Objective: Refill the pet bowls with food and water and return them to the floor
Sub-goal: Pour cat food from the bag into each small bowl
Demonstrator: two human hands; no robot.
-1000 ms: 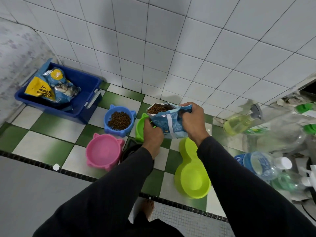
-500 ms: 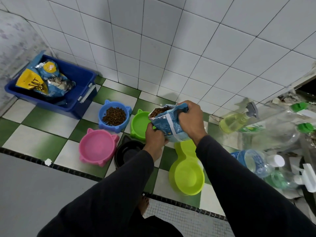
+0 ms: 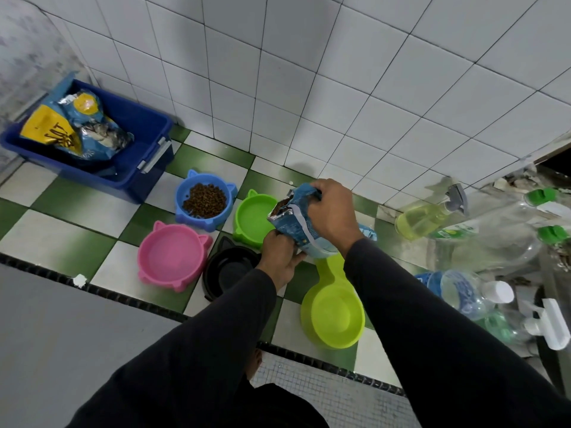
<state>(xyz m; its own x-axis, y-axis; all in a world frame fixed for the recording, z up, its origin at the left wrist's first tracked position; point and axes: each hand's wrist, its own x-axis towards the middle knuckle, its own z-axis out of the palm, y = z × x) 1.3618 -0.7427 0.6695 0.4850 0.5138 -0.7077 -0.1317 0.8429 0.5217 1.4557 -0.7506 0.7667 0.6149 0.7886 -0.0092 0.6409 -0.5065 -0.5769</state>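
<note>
Tilting over the green bowl (image 3: pixel 251 216), the blue food bag (image 3: pixel 296 228) is held in both hands with its torn mouth turned left and kibble showing just inside the opening. The right hand (image 3: pixel 332 211) is curled over the bag's top edge, fingers pinching the crumpled foil near the mouth. The left hand (image 3: pixel 279 253) grips the bag from below at its lower left side, fingers wrapped round the bottom, so the bag sits between the two hands, slanted, its mouth just above the green bowl's right rim. That bowl's inside looks bare, though the bag hides part of it.

All the bowls stand on the green-and-white tiled floor (image 3: pixel 77 211) near the wall. The blue bowl (image 3: pixel 204 203), filled with brown kibble, sits just left of the green one. The pink bowl (image 3: pixel 173 256) lies in front of it, toward the floor's dark border, and a black bowl (image 3: pixel 228 271) lies just beside the pink one, partly under the left wrist. A lime double bowl (image 3: pixel 335 307) lies below the bag. At the floor's far left corner, a blue bin (image 3: pixel 145 140) holds another food bag (image 3: pixel 71 128).
</note>
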